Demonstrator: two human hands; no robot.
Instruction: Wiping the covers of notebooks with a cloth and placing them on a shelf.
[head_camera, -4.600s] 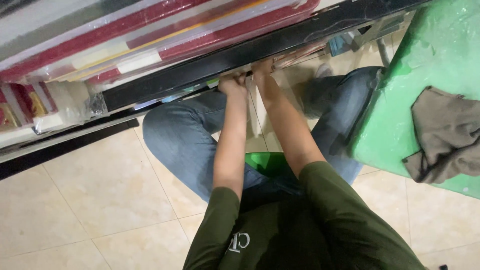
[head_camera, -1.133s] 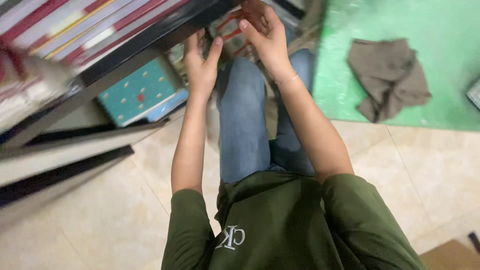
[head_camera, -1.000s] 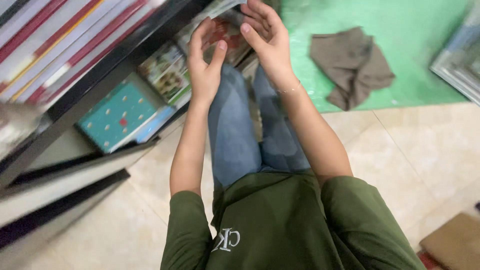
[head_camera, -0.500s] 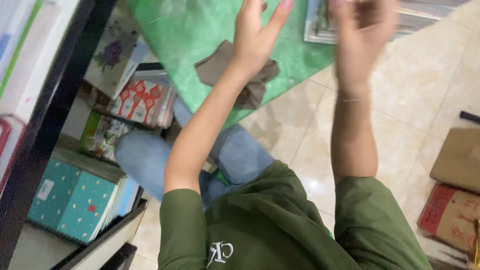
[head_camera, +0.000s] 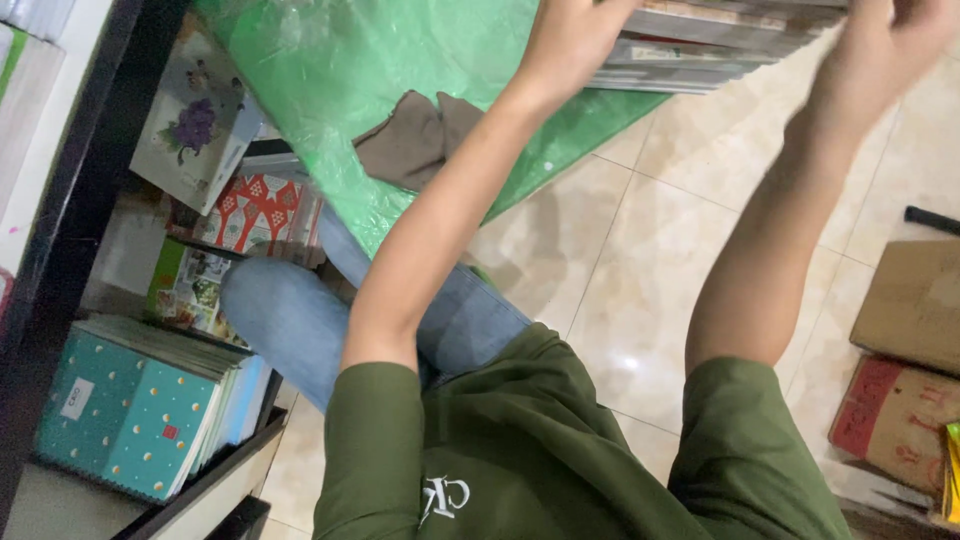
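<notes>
I sit on the tiled floor (head_camera: 640, 300) with both arms stretched toward a flat stack of books (head_camera: 700, 45) lying on the green plastic sheet (head_camera: 330, 70), where it is within reach of both sides. My left hand (head_camera: 575, 35) rests against the stack's near end, fingers closing on it, though the frame cuts off how firmly. My right hand (head_camera: 900, 30) hovers loosely curled at the other end, blurred, holding nothing I can make out. A brown cloth (head_camera: 415, 140) lies crumpled nearby.
</notes>
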